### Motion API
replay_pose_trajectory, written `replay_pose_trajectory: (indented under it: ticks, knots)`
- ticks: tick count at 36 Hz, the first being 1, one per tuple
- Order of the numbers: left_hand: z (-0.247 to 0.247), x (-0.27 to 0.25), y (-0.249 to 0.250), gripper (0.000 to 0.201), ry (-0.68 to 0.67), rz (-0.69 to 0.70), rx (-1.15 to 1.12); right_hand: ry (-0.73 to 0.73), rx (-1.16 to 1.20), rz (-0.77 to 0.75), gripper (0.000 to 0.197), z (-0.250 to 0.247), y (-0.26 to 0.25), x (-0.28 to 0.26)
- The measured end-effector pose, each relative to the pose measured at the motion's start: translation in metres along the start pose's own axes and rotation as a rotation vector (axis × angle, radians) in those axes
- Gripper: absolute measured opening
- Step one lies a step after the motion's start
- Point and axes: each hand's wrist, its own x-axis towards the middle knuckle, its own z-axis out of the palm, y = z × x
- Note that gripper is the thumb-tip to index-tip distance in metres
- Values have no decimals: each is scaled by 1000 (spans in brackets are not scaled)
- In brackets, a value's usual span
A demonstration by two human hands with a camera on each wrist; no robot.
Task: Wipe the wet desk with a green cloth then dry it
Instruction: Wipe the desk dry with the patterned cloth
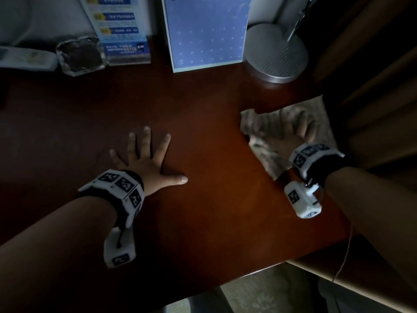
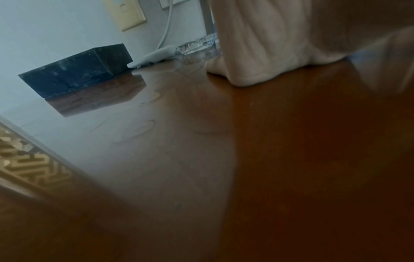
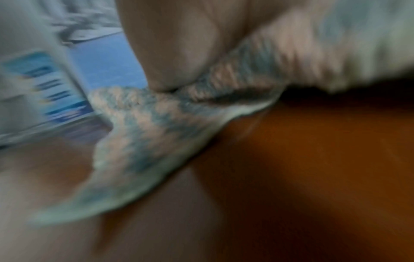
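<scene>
Both hands lie on the desk (image 1: 203, 136): left hand (image 1: 144, 161) flat, fingers spread, holding nothing; right hand (image 1: 295, 134) pressing the cloth (image 1: 264, 127) down with splayed fingers, thumb on a fold in the wrist view. Lying under the right hand, well right of the left, the cloth is nearer the right. Water marks (image 2: 139, 131) sit left of the left hand, so the sweep probably runs leftward.

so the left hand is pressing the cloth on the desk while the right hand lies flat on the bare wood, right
Not quite: the hands are swapped. In the head view the right hand presses the cloth on the desk, near its right edge, and the left hand lies flat with fingers spread on the bare wood.
</scene>
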Motion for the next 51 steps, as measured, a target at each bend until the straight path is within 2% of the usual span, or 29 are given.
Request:
replay_pose_trajectory:
  ticks: [2, 5, 10, 12, 15, 18, 22, 26, 32, 37, 39, 42, 46, 51]
  knots:
    - [1, 0, 0, 112, 11, 1, 1, 26, 7, -14, 110, 18, -8, -29]
    - [1, -1, 0, 111, 20, -2, 6, -40, -22, -28, 99, 33, -24, -57]
    - [2, -7, 3, 106, 70, -30, 44, -102, -79, -152, 98, 64, -39, -106]
    - [5, -11, 8, 101, 120, -36, 102, -102, -86, -196, 95, 77, -40, -127]
    - [14, -24, 19, 87, 190, 34, 139, -107, -132, -242, 95, 94, -36, -158]
    - [31, -37, 29, 83, 143, 106, 69, -117, -160, -293, 94, 106, -25, -179]
    - [45, -39, 32, 87, 35, 108, 37, -137, -155, -322, 93, 107, -7, -181]
    - [44, -37, 29, 97, -19, 121, 32, -92, -131, -237, 94, 98, 12, -165]
    - [44, -38, 28, 125, -42, 139, 62, 1, -36, -32, 89, 78, 59, -135]
    - [42, -41, 30, 134, -66, 134, 98, 8, 43, 141, 100, 57, 95, -118]
    - [42, -41, 31, 135, -65, 130, 107, -9, 20, 163, 106, 52, 105, -113]
    - [42, -42, 30, 135, -66, 130, 112, -16, 29, 190, 99, 50, 105, -113]
    - [41, -43, 31, 135, -65, 129, 105, 11, 84, 243, 100, 54, 91, -123]
    - [41, -44, 32, 135, -69, 128, 105, -22, 79, 172, 89, 72, 62, -147]
